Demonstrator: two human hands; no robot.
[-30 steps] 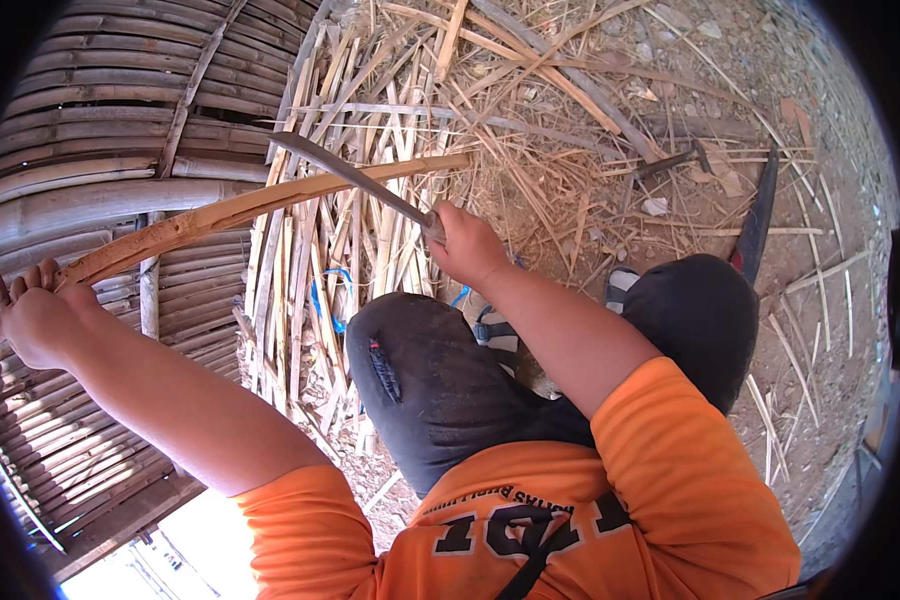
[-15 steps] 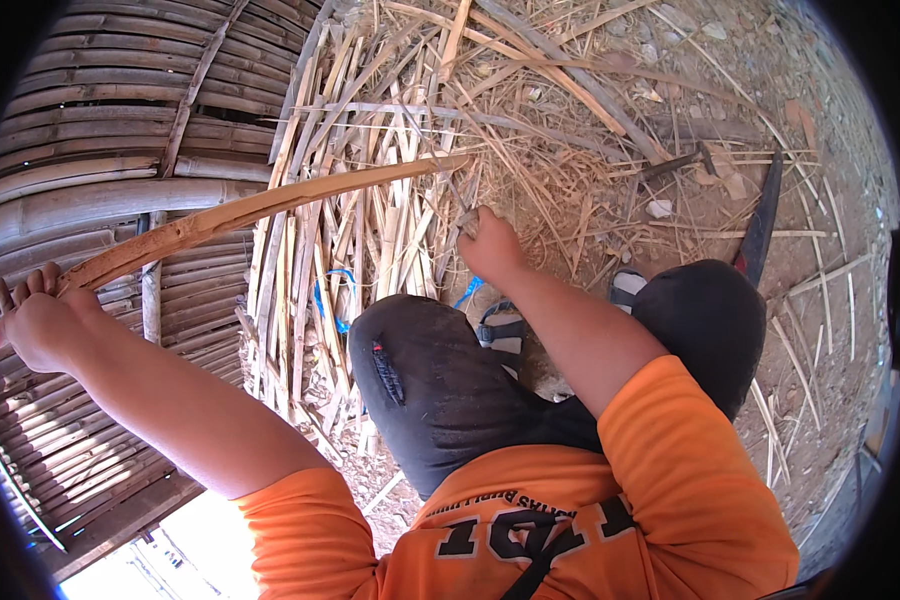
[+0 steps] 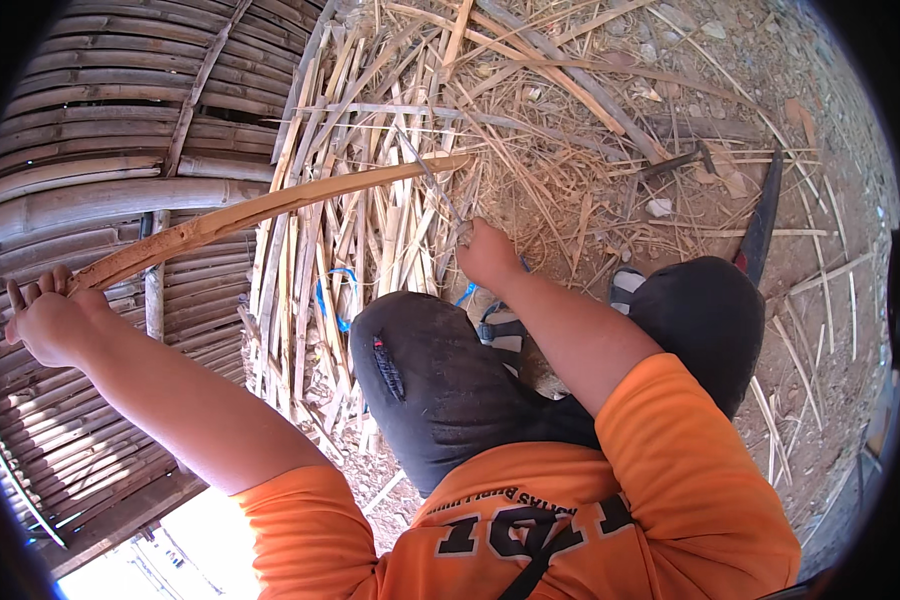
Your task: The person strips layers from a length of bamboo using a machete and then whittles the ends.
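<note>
A long split bamboo strip (image 3: 240,215) stretches from the far left toward the middle, slightly bowed, its left part rough and darker. My left hand (image 3: 55,320) is closed round its left end, some fingers partly raised. Near the strip's other end, my right hand (image 3: 488,258) grips the handle of a knife (image 3: 430,180). Its thin blade points up and left and crosses the strip close to the tip; whether the edge touches the bamboo, I cannot tell. Many split bamboo pieces (image 3: 295,280) lie heaped beneath the strip.
A bamboo slat wall (image 3: 90,130) rises at the left. Blue twine (image 3: 342,318) lies among the pieces. A hammer-like tool (image 3: 675,163) and a long black sheath-like object (image 3: 760,220) rest on the dirt floor at right, past my bent knees (image 3: 705,310).
The knife blade has swung into clearer view, now lying across the strip up and left. My left hand and its end of the strip have shifted slightly right.
</note>
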